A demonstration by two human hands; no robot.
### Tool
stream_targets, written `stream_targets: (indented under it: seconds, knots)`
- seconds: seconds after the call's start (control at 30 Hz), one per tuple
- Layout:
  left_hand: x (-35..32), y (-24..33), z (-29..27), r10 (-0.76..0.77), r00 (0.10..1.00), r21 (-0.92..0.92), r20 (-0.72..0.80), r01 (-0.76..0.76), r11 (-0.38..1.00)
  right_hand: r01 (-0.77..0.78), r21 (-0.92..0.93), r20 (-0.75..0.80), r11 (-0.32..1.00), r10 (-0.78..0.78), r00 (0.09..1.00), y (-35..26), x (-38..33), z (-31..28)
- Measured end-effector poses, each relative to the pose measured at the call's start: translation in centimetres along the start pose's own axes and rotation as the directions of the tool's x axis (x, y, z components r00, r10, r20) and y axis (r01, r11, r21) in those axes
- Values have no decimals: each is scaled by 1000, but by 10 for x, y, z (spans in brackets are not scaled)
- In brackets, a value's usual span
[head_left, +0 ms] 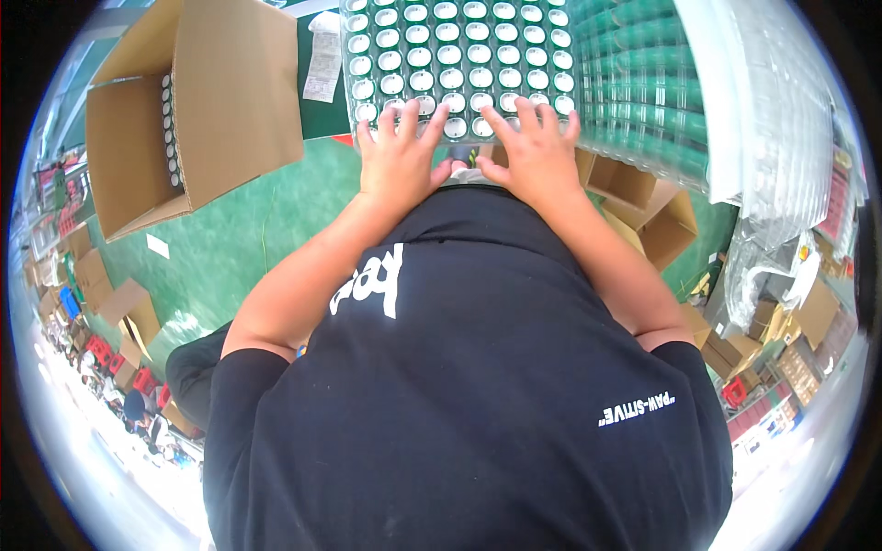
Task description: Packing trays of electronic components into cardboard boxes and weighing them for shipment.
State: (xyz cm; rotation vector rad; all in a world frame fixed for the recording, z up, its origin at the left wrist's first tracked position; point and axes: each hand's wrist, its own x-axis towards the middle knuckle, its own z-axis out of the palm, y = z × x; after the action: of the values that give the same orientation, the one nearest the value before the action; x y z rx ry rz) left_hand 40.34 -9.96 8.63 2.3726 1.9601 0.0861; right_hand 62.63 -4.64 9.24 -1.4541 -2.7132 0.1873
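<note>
Far left, a brown carton (241, 87) stands open, a row of white discs (169, 129) showing inside; green floor (248, 216) below. Next, a printed slip (322, 69) on the dark green table (323, 121), just beside the tray. Tray (347, 53) clear, at top centre in front of the body, filled with white ovals (418, 56) in straight rows. Left hand (397, 158) at its near edge, left of middle, fingers spread, tips over the nearest rows. Right hand (539, 158) likewise, right of middle. Hands apart, thumbs turned inward; cannot tell whether either presses or grips the edge. Right of the tray, a stack of clear trays (643, 87), greenish; open boxes (671, 225) beneath it.
</note>
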Motion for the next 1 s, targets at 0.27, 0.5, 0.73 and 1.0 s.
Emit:
stream_targets:
  seconds: [0.27,0.5,0.73,1.0]
  knots:
    - [4,-1,-6,12,1000,16,27,-12,1000,49,108,10,993,-50,999,10,7,3]
    - [12,2,-4,27,998,-2,49,-27,1000,-35,135,28,990,31,999,0,14,10]
    - [17,6,-4,13,1000,2,26,-13,1000,-31,122,-56,992,38,998,-1,13,10]
    - [18,1,-4,16,998,-42,54,-14,999,12,160,-25,987,-8,1000,10,12,15]
